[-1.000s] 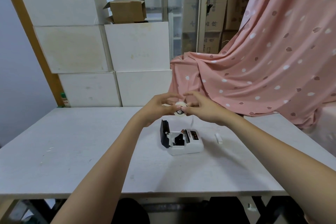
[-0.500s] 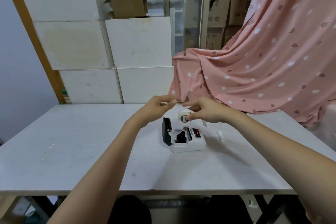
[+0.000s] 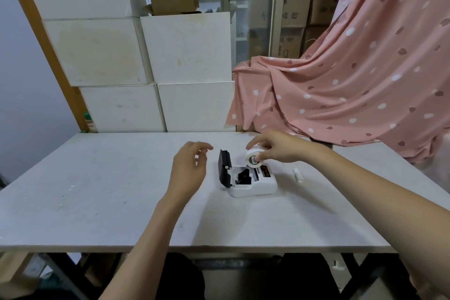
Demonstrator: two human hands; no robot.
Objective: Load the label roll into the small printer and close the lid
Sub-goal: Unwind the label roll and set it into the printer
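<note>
- Head view: the right hand (image 3: 280,147) pinches the roll (image 3: 253,159), held just above the far end of the open bay of the printer (image 3: 253,181) on the counter (image 3: 97,190).
- Roll's core faces near-left; bay lies just below, nearer.
- Left hand (image 3: 188,169) hovers empty, fingers loosely curled, left of the upright lid (image 3: 224,168).
</note>
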